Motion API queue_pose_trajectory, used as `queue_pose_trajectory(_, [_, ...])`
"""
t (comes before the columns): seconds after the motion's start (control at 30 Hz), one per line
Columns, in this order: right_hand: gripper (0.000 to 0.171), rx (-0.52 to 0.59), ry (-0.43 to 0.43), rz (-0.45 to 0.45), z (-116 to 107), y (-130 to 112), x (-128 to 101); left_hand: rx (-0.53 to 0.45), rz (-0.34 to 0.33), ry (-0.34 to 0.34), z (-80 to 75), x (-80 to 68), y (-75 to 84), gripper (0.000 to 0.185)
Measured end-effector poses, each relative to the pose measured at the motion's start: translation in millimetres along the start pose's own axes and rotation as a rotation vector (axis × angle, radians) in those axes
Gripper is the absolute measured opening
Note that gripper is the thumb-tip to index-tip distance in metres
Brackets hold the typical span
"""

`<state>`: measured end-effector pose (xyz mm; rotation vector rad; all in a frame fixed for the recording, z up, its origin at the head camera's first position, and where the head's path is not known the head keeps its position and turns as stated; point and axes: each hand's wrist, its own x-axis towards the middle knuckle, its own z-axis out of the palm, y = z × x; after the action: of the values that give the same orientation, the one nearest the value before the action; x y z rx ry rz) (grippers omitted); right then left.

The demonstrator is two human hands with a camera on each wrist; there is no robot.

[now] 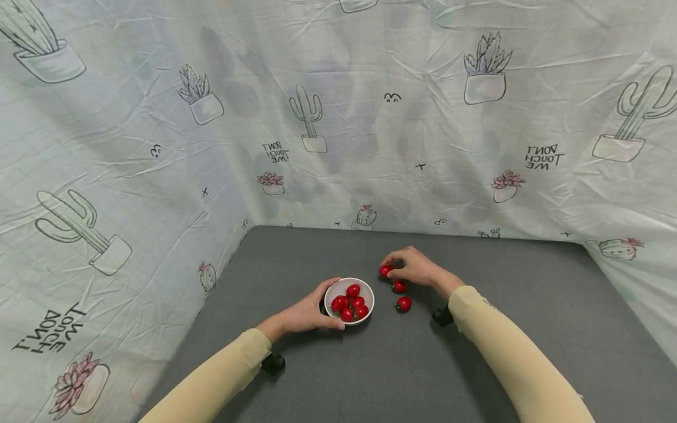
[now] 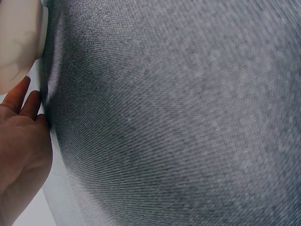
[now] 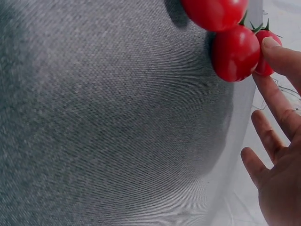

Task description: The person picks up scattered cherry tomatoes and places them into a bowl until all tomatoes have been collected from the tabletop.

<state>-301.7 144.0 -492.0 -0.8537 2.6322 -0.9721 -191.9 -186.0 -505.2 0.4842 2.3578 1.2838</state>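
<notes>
My left hand grips the left side of a white bowl, thumb at the near side and fingers at the far side. Several red cherry tomatoes lie inside the bowl. In the left wrist view only the bowl's outer wall shows, above the fingers. Right of the bowl, my right hand pinches a cherry tomato between thumb and index finger, the other fingers spread in the right wrist view. Two more tomatoes, a middle one and a nearer one, sit on the table below that hand.
A dark grey cloth-like surface covers the table. Behind and to the left hangs a pale curtain printed with potted cacti. A black wrist device sits under the left sleeve, another under the right.
</notes>
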Motion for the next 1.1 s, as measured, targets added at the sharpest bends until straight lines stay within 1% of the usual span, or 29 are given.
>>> queue_pose_trajectory(0.07, [0.025, 0.003, 0.002, 0.001, -0.7, -0.8, 0.0, 0.002, -0.001, 0.001, 0.0, 0.0, 0.4, 0.107])
queue_pose_trajectory(0.27, [0.026, 0.011, 0.008, -0.039, -3.5, -2.3, -0.8, -0.004, 0.0, 0.003, 0.2, 1.9, -0.7, 0.106])
queue_pose_trajectory(0.4, [0.028, 0.023, 0.007, -0.037, -5.8, -5.0, -2.3, -0.008, -0.01, 0.002, 0.2, 1.4, 0.8, 0.107])
queue_pose_trajectory(0.63, [0.029, 0.024, 0.021, -0.062, -10.3, -10.0, -6.8, 0.005, -0.011, 0.002, 0.3, 1.3, 1.7, 0.108])
queue_pose_trajectory(0.93, [0.029, 0.028, 0.033, -0.085, -14.2, -17.3, -10.4, 0.011, 0.026, 0.009, 1.5, 2.9, 0.2, 0.107])
queue_pose_trajectory(1.1, [0.031, 0.027, 0.028, -0.103, -16.2, -24.2, -13.8, 0.016, 0.027, 0.011, 1.9, 2.8, -0.4, 0.107])
